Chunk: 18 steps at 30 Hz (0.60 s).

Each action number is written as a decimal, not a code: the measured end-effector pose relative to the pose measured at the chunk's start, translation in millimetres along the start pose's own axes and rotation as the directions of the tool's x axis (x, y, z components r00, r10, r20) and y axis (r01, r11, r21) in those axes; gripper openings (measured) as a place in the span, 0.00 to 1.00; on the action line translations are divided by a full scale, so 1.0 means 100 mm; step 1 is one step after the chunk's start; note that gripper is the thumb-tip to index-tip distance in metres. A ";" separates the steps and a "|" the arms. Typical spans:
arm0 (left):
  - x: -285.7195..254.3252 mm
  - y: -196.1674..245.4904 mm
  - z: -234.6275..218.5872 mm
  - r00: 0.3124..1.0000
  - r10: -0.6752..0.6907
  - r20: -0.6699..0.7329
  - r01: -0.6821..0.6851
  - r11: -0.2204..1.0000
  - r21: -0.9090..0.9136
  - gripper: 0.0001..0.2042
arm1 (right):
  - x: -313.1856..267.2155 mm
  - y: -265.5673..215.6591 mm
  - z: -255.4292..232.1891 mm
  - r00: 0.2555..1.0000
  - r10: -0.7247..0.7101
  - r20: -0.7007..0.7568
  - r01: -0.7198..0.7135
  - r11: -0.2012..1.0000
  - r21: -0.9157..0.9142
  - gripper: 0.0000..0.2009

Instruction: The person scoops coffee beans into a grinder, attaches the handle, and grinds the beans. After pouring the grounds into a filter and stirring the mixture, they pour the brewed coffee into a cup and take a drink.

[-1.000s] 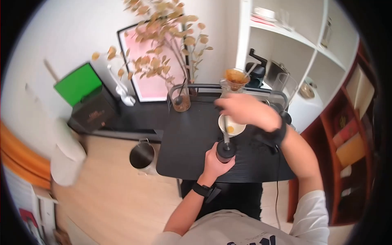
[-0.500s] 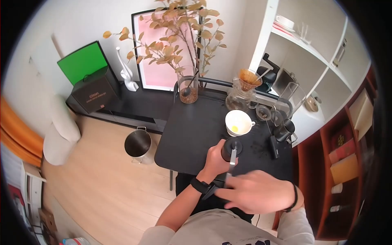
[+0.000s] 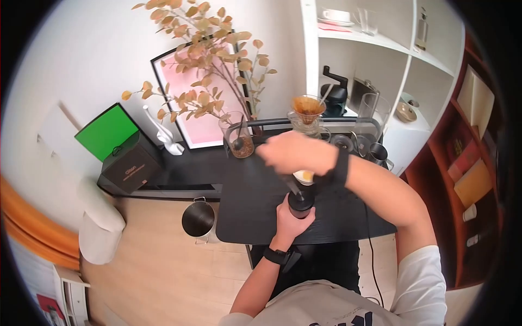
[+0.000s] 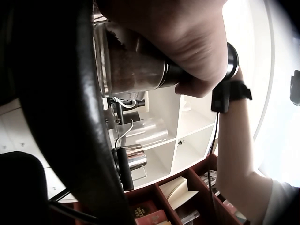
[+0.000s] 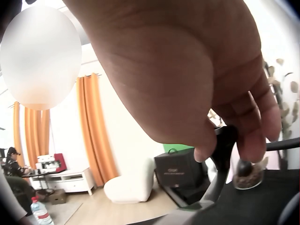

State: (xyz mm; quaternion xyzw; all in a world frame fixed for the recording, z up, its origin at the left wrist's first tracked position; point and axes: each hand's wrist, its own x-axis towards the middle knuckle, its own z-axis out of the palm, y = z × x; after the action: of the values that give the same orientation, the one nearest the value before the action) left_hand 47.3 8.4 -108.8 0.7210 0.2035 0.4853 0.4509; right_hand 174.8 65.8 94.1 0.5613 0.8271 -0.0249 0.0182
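My left hand (image 3: 291, 221) grips the black body of a hand coffee grinder (image 3: 302, 204) near the table's front edge. In the left wrist view the grinder's clear lower jar (image 4: 131, 63) shows, with dark contents inside. My right hand (image 3: 296, 155) is over the far side of the grinder, at the end of its metal crank (image 3: 294, 187). The right wrist view shows thumb and fingers pinching the crank's black knob (image 5: 225, 143). A white cup (image 3: 303, 177) with something yellow inside stands just beyond the grinder, partly hidden by the right arm.
On the black table (image 3: 247, 204), a glass dripper with a brown filter (image 3: 308, 108) stands at the back. A metal pitcher (image 3: 378, 154) is at the right, and a glass vase of dry branches (image 3: 237, 142) at the back left. A metal bin (image 3: 198, 220) stands on the floor.
My right hand has swung the crank round, from the far side toward my body half a second ago and back to the far side now. The left hand keeps its grip on the grinder.
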 end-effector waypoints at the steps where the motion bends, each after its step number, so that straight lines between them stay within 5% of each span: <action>1: 0.00 0.00 -0.01 1.000 -0.002 0.001 0.002 1.000 -0.001 0.19 | -0.14 0.16 0.04 0.993 0.068 -0.095 -0.063 0.997 0.053 0.11; 3: 0.05 0.12 -0.01 0.997 0.041 -0.058 -0.040 0.999 0.019 0.19 | -0.48 0.32 -0.01 0.965 0.256 -0.051 -0.249 0.962 0.108 0.12; 6: 0.02 0.14 -0.02 0.998 0.052 -0.037 -0.051 0.998 0.043 0.20 | -1.20 0.30 0.04 0.908 0.382 -0.172 -0.389 0.921 -0.005 0.13; 9: 0.03 0.14 -0.02 0.998 0.049 -0.034 -0.048 0.998 0.031 0.19 | -1.84 -0.13 -0.17 0.902 0.430 -0.018 -0.431 0.900 -0.067 0.15; 11: 0.04 0.16 -0.03 0.998 0.038 -0.041 -0.037 0.999 0.024 0.19 | -2.08 -0.48 -0.28 0.942 0.296 0.159 -0.303 0.953 0.020 0.17; 13: 0.04 0.14 -0.01 0.996 0.078 -0.053 -0.077 0.997 0.030 0.19 | -2.13 -0.93 -0.26 0.987 0.096 0.127 -0.106 0.992 0.073 0.16; 17: 0.04 0.15 -0.02 0.995 0.099 -0.022 -0.098 0.995 0.034 0.19 | -1.63 -1.38 0.10 0.956 -0.227 -0.185 0.256 0.955 0.152 0.16; 18: 0.02 0.18 -0.02 0.999 -0.040 -0.010 0.041 0.999 0.023 0.19 | -1.44 -1.39 0.13 0.923 -0.251 -0.292 0.304 0.940 0.153 0.18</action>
State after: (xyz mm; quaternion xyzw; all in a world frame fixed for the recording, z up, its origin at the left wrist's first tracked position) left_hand 43.6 2.1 -92.2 0.7197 0.2258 0.4769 0.4512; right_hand 98.7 -120.1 92.8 0.4353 0.8866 -0.0322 -0.1529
